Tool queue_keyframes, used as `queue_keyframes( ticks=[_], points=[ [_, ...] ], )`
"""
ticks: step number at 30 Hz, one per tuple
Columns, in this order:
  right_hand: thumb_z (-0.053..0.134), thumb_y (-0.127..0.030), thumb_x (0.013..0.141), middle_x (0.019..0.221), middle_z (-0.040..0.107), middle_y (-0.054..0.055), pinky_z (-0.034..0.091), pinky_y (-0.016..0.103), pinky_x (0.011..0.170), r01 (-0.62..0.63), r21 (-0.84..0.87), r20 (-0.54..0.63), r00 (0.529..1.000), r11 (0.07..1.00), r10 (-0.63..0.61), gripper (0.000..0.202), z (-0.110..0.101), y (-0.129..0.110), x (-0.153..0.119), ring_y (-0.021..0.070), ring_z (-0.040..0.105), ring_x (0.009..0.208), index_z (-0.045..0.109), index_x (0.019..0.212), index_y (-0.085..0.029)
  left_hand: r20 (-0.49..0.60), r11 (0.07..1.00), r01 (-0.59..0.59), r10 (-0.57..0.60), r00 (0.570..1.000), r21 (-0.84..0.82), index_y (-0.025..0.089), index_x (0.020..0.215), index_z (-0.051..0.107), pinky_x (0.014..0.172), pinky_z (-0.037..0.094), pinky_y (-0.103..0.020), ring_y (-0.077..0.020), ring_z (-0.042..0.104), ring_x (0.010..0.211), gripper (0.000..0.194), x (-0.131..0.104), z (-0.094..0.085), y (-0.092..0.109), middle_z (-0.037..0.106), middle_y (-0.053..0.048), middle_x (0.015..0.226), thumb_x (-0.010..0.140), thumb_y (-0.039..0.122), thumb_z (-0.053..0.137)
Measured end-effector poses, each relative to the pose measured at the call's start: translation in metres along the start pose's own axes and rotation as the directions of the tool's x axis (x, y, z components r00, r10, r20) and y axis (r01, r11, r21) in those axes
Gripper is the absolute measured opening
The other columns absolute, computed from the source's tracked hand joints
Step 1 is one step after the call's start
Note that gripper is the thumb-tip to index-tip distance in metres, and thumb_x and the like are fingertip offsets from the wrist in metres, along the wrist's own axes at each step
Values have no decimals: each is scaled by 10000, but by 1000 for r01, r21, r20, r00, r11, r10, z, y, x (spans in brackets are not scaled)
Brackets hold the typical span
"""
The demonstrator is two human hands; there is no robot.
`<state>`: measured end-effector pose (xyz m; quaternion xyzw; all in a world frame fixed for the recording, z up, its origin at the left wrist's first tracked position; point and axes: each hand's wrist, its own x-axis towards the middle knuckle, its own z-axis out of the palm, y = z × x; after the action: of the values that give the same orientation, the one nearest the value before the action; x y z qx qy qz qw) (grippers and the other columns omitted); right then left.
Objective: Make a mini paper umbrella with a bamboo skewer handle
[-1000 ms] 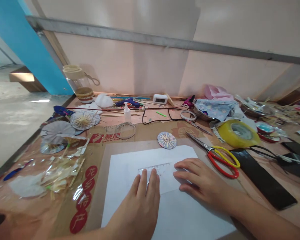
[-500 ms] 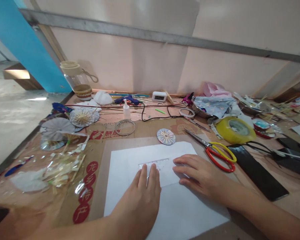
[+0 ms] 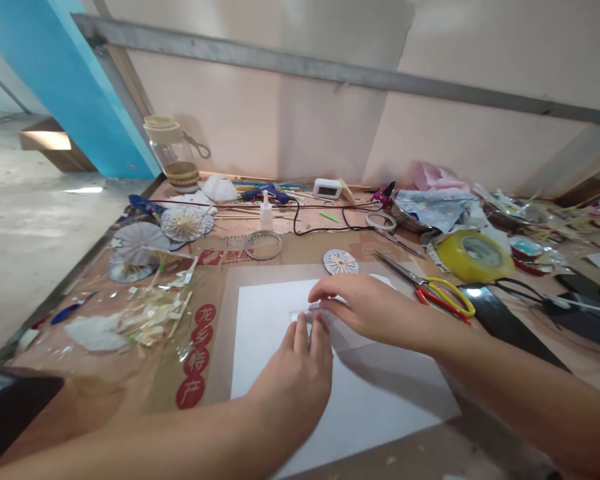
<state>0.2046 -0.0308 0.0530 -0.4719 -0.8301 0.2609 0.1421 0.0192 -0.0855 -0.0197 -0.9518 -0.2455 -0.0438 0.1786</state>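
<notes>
left hand [image 3: 300,377] on clear ruler [image 3: 295,314] over white paper [image 3: 375,413], right hand [image 3: 363,307] close beside

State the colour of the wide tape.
The tape is yellow; see the head view.

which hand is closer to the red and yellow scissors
Right. The right hand is to the left of the scissors, its forearm passing close by their handles. The left hand is farther left and nearer the camera, over the white paper.
</notes>
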Motion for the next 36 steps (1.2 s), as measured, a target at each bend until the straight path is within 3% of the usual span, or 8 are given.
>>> queue_keyframes(
  ticks=[4, 8, 11, 17, 25, 28, 31, 36],
  points=[
    [492, -148, 921, 840, 711, 29, 480, 269, 667, -57, 291, -108, 990, 955, 92, 187, 25, 11, 22, 154, 652, 750, 672, 947, -193, -26, 1000, 15, -15, 1000, 17, 27, 1236, 674, 958, 531, -481, -378, 646, 1168, 425, 1, -2, -1, 656, -235, 1290, 896, 237, 527],
    [526, -265, 914, 662, 591, -18, 448, 251, 573, -68, 690, -144, 963, 720, 228, 132, 45, 31, 28, 123, 560, 593, 632, 931, -188, -49, 999, 30, -29, 998, 22, 31, 1257, 663, 941, 540, -453, -373, 649, 1166, 433, 1, -3, -1, 644, -226, 1311, 913, 261, 535],
    [582, -344, 887, 637, 567, -26, 430, 251, 538, -73, 798, -110, 958, 598, 263, 167, 49, 37, 30, 117, 523, 554, 624, 919, -185, -71, 999, 49, -48, 996, 14, 27, 1239, 675, 932, 538, -446, -383, 657, 1148, 440, 2, -4, -1, 654, -223, 1294, 898, 282, 567],
    [581, -297, 889, 633, 572, -25, 426, 249, 566, -98, 742, -102, 961, 663, 257, 137, 45, 34, 30, 118, 535, 591, 645, 924, -181, -67, 999, 51, -51, 996, -4, 54, 1197, 700, 939, 506, -458, -363, 680, 1112, 379, 2, -6, -1, 679, -210, 1264, 926, 270, 546],
    [533, -229, 902, 664, 616, -18, 476, 245, 561, -158, 769, -30, 959, 620, 281, 111, 38, 36, 35, 108, 562, 564, 627, 931, -177, -48, 999, 41, -41, 998, -5, 36, 1230, 672, 950, 485, -469, -368, 664, 1133, 407, 0, -5, -2, 651, -240, 1296, 929, 284, 557],
    [510, -187, 915, 849, 702, 36, 525, 286, 685, -191, 640, -8, 967, 745, 255, 135, 20, 32, 27, 142, 659, 736, 642, 940, -177, -44, 999, 29, -30, 999, -22, 48, 1205, 693, 963, 484, -486, -385, 652, 1151, 391, 0, -5, -2, 655, -230, 1294, 910, 276, 576],
    [497, -144, 927, 1084, 715, 66, 516, 349, 863, -134, 357, -16, 989, 924, 150, 202, 6, 21, 14, 194, 664, 1010, 650, 1048, -196, -42, 999, 19, -20, 999, -28, 40, 1211, 690, 960, 493, -486, -388, 648, 1159, 401, 0, -4, -3, 649, -235, 1300, 913, 269, 552],
    [504, -106, 910, 1213, 665, 122, 492, 397, 959, 50, 139, 28, 998, 989, -55, 311, 25, 13, 9, 237, 596, 1141, 600, 1200, -160, -55, 999, 41, -41, 998, -7, 42, 1167, 715, 936, 513, -465, -361, 678, 1107, 399, 0, -3, 0, 704, -215, 1213, 871, 221, 516]
  ],
)
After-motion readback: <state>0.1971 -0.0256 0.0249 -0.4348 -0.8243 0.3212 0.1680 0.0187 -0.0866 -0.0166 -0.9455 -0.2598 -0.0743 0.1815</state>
